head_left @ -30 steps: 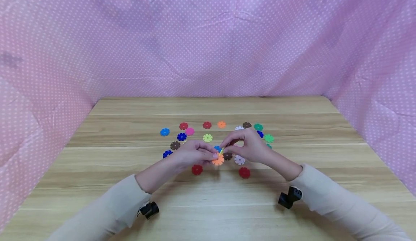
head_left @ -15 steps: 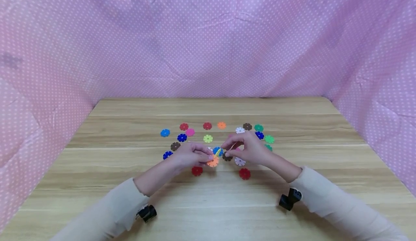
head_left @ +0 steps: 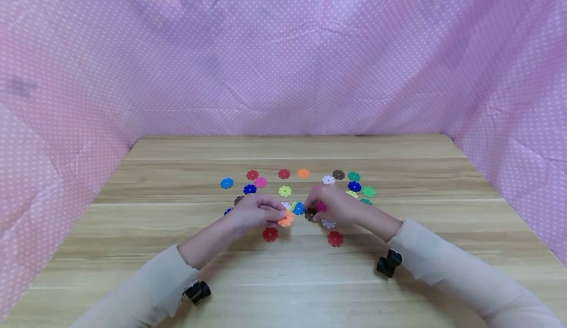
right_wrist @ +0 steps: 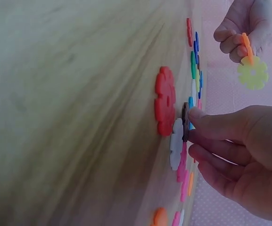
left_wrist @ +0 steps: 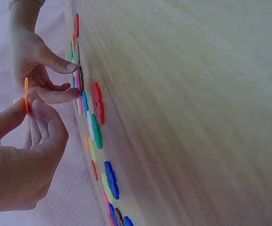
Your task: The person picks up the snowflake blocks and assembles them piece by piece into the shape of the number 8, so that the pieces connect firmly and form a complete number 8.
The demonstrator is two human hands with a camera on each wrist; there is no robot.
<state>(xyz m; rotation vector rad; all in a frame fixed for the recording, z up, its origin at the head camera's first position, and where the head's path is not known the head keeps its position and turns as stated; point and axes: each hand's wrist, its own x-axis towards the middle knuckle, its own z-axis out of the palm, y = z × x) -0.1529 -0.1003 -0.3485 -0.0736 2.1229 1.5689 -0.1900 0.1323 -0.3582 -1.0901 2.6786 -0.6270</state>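
My left hand (head_left: 280,215) pinches an orange notched disc (head_left: 286,219) that has a yellow-green disc (right_wrist: 252,73) slotted onto it, held just above the wooden table (head_left: 283,274). The orange disc (left_wrist: 26,94) sits edge-on between the thumb and fingers. My right hand (head_left: 313,212) is down on the table just right of it. Its thumb and fingers pinch a brown disc (right_wrist: 185,121) that lies among the others. A pink disc (head_left: 321,206) shows by the right fingers.
Several coloured notched discs lie in a loose ring on the table: two red ones (head_left: 270,234) (head_left: 335,239) nearest me, a white one (head_left: 328,223), and blue (head_left: 227,183) and green (head_left: 368,192) at the sides. Pink dotted cloth (head_left: 283,72) walls in the table.
My right hand has let go of the yellow-green disc, dropped to the table and taken the brown disc. My left hand has drifted slightly left with the joined orange and yellow-green discs.
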